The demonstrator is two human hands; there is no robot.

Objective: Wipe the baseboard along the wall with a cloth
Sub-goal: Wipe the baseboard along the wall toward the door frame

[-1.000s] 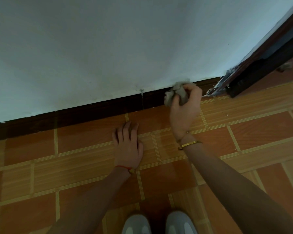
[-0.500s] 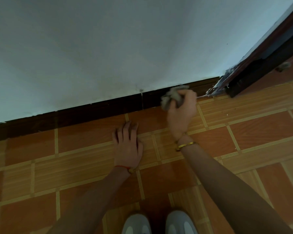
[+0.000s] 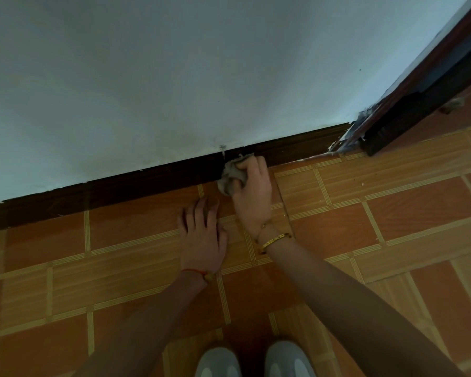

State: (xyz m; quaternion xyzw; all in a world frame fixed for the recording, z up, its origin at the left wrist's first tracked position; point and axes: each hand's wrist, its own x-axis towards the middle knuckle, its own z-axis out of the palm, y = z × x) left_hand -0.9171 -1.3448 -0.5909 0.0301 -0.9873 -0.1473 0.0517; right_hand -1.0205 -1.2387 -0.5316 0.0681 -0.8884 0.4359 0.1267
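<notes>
Right grip: your right hand (image 3: pixel 252 197) is clenched round the cloth (image 3: pixel 233 176), fingers curled over the top of the bundle, thumb side toward the floor.
Cloth: grey, crumpled into a wad, bulging out on the left of your fist; it's up against the baseboard (image 3: pixel 152 183) and its lower edge sits right at the line where board meets floor.
Cloth position: just right of the vertical seam in the baseboard, below a small dark mark on the wall (image 3: pixel 201 77).
Left grip: your left hand (image 3: pixel 203 235) is released, fingers straight and lying flat on the floor (image 3: pixel 392 213), palm down, holding nothing.
Hands: close together, left fingertips just below the cloth, right wrist crossing beside the left knuckles.
Wrists: gold bangle (image 3: pixel 275 239) on the right, red cord (image 3: pixel 199 273) on the left.
Baseboard: dark brown strip, running from lower left up to the right, ending at the door frame (image 3: pixel 408 104).
Door frame: dark, with pale chipped patches at its foot, well right of your cloth.
Floor: orange and tan tiles with striped light bands between them.
Shoes: two pale grey toes (image 3: pixel 250 360) at the bottom edge, pointing at the wall.
</notes>
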